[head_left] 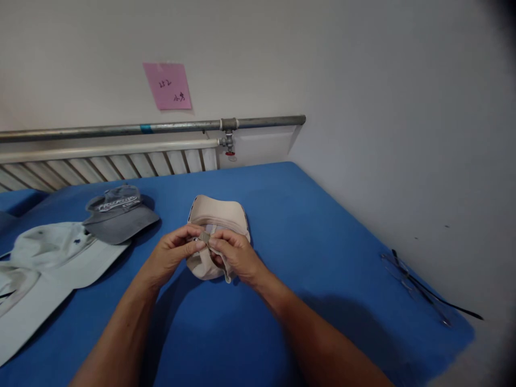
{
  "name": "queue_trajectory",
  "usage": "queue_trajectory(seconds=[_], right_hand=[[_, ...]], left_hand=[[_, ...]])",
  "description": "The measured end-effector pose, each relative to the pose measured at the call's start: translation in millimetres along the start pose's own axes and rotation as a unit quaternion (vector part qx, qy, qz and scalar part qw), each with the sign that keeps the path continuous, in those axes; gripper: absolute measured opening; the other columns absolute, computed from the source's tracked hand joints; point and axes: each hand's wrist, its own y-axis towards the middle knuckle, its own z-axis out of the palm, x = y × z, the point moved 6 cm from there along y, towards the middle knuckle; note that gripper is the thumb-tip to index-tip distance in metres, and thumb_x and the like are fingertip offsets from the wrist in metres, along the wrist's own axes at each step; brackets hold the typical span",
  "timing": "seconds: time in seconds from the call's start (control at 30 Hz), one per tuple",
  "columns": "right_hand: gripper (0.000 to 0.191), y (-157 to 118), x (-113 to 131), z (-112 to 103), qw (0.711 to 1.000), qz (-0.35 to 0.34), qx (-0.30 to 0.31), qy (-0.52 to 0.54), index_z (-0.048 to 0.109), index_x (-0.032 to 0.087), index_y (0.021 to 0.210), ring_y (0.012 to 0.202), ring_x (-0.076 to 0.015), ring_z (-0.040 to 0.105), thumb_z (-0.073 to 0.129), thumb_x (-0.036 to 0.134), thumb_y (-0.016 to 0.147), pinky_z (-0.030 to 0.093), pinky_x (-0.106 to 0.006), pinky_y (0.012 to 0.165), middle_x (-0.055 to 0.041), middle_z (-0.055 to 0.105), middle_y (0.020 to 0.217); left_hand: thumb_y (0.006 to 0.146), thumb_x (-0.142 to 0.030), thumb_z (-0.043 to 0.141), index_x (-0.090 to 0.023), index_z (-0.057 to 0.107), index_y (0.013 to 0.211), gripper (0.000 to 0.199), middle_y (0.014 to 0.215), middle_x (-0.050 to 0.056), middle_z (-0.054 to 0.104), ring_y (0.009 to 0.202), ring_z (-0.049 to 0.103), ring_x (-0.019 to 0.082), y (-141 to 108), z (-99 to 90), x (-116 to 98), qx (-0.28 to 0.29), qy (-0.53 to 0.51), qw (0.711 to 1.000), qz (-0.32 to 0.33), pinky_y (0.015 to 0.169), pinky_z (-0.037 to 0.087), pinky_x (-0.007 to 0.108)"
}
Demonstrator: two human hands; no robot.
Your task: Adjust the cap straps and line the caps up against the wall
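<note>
Beige cap (220,210) rests with its brim toward the blue table's (298,215) far edge, well in from the right edge. Left hand (167,260) and right hand (242,258) pinch its strap (205,236) between thumbs and fingers; such close work probably calls for light, steady grips and an untwisted strap. Glasses (408,276) lie near the right edge.

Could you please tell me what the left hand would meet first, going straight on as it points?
The left hand would first meet the strap of the beige cap, which it touches, then probably the right hand; depth is unclear.
</note>
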Motion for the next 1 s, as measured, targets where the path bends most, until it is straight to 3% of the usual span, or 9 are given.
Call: queue_trajectory(seconds=[0.23, 0.43, 0.67, 0.87, 1.0], right_hand=[[0.024, 1, 3, -9, 1.000, 0.021, 0.001, 0.016, 0.059, 0.021, 0.079, 0.055, -0.0093, 0.058, 0.075, 0.022, 0.060, 0.045, -0.024, 0.058, 0.0052, 0.065, 0.062], [0.021, 1, 4, -7, 1.000, -0.012, 0.004, 0.028, 0.057, 0.020, 0.074, 0.055, -0.0076, 0.056, 0.074, 0.020, 0.062, 0.045, -0.022, 0.060, 0.0059, 0.064, 0.063], [0.026, -2, 10, -11, 1.000, 0.007, 0.017, -0.023, 0.058, 0.021, 0.084, 0.058, -0.0102, 0.060, 0.076, 0.023, 0.065, 0.047, -0.024, 0.061, 0.0049, 0.066, 0.065], [0.026, -1, 12, -13, 1.000, -0.014, 0.019, -0.017, 0.056, 0.021, 0.081, 0.061, -0.0100, 0.061, 0.075, 0.022, 0.063, 0.047, -0.024, 0.063, 0.0056, 0.064, 0.068], [0.023, 1, 10, -13, 0.999, -0.002, 0.012, -0.046, 0.057, 0.021, 0.080, 0.058, -0.0087, 0.058, 0.072, 0.019, 0.063, 0.044, -0.023, 0.058, 0.0065, 0.062, 0.066]], left_hand=[[0.073, -0.030, 0.082, -0.026, 0.078, 0.084, 0.013, 0.095, 0.002, 0.070, 0.088, 0.062, 0.016, 0, -3.1, 0, -0.010, 0.008, 1.000, 0.002, 0.078, 0.050, 0.024], [0.076, -0.028, 0.078, -0.023, 0.077, 0.084, 0.009, 0.096, 0.003, 0.066, 0.090, 0.060, 0.016, -2, 7.2, -8, 0.041, 0.037, 0.998, 0.013, 0.081, 0.049, 0.024], [0.072, -0.028, 0.081, -0.022, 0.077, 0.080, 0.010, 0.091, 0.003, 0.067, 0.085, 0.060, 0.017, -2, -1.8, -9, -0.009, 0.021, 1.000, 0.020, 0.074, 0.050, 0.024], [0.074, -0.031, 0.080, -0.025, 0.077, 0.093, 0.020, 0.093, 0.003, 0.067, 0.084, 0.061, 0.016, -4, 4.0, -7, 0.033, 0.048, 0.998, -0.008, 0.075, 0.050, 0.025], [0.073, -0.029, 0.081, -0.024, 0.078, 0.092, 0.020, 0.094, 0.003, 0.067, 0.085, 0.061, 0.017, -4, 3.3, -8, 0.030, 0.061, 0.998, -0.004, 0.076, 0.050, 0.025]])
